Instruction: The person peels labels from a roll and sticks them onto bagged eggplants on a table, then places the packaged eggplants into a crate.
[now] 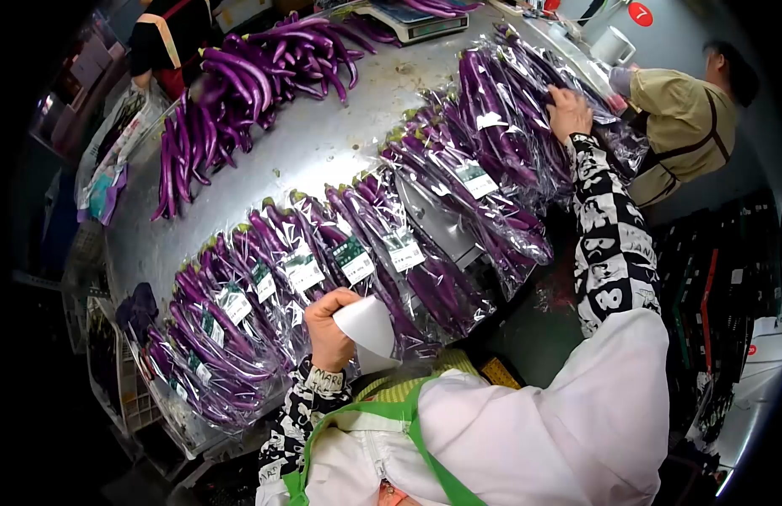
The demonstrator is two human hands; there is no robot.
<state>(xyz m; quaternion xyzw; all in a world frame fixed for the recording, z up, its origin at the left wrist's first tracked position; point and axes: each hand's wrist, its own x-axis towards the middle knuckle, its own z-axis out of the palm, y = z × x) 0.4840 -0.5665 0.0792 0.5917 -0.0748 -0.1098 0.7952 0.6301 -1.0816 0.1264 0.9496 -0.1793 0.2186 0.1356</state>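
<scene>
My left hand [330,331] is closed around a curled white sheet of paper [367,327], held above the near edge of the table. What is printed on the sheet, if anything, does not show. Stretched out to the far right, my right hand [570,115] has its fingers bent on a clear bag of eggplants [513,110]; its fingertips are partly hidden. Between the hands, a labelled bag of eggplants [442,173] lies across the table. More bagged eggplants [302,228] with white-and-green labels [303,271] line the near edge beside my left hand.
Loose eggplants [239,80] are heaped on the far side of the metal table [323,139]. Behind them stands a scale [412,24]. One person [682,118] works at the right, another [167,38] at the far left. A white jug [612,46] stands at the upper right.
</scene>
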